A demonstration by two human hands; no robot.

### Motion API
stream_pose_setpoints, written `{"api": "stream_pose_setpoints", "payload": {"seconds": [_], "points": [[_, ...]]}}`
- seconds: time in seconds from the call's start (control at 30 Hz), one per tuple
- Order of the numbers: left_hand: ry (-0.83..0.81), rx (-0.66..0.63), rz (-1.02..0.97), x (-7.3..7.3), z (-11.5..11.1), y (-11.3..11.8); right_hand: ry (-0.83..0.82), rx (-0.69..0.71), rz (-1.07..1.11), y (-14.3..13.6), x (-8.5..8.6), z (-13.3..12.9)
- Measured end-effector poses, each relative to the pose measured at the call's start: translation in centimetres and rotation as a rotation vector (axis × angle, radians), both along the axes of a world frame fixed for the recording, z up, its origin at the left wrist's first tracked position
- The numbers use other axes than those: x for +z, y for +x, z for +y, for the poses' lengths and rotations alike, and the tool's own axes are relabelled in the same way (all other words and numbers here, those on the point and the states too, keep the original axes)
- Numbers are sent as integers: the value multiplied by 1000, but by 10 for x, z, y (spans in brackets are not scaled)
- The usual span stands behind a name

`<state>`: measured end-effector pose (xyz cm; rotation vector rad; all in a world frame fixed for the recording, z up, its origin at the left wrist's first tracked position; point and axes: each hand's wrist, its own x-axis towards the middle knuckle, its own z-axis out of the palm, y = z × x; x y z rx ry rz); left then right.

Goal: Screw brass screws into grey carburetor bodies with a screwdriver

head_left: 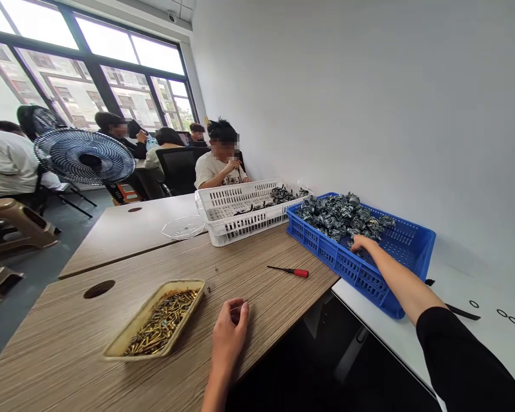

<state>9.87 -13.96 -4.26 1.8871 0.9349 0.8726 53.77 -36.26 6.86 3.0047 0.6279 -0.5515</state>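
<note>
My right hand (360, 243) reaches into the blue crate (360, 272), its fingers closed at the near edge of a heap of dark metallic parts (339, 214); what they hold is too small to make out. My left hand (232, 323) rests on the wooden table with curled fingers, and whether anything lies inside them is hidden. To its left stands a cream tray (124, 337) full of brass-coloured screws (165, 320). A screwdriver (299, 273) with a red handle lies between my left hand and the crate. Two tiny metal pieces are near the tray's far corner.
Behind the table's middle stands a white crate (249, 222) with dark parts, beside a clear plastic dish (182, 228). A person (218, 166) sits behind it. A fan (86, 157) and stools are at the left. Black rings (514, 320) lie on the white surface at the right.
</note>
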Motion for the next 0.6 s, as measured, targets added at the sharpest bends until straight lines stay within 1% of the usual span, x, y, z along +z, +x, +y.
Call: {"api": "stream_pose_setpoints", "payload": {"seconds": [0.1,0.2,0.3,0.4,0.47,0.5,0.53,0.6], "points": [[14,24,-35,4,-5,1,42,-10,-82,-3,17,6],[19,18,-53,5,-6,2,143,40,-200,-7,43,16],[28,20,-77,2,-5,4,264,184,-291,-21,72,32],[37,23,-113,0,-5,6,333,370,-323,-50,94,54],[38,39,-148,0,-6,7,392,514,-298,-79,99,71],[42,41,-166,1,-6,8,460,596,-261,-95,97,80],[49,44,-182,2,-6,8,519,677,-218,-112,93,89],[70,54,-203,3,-7,8,582,813,-143,-148,77,106]]}}
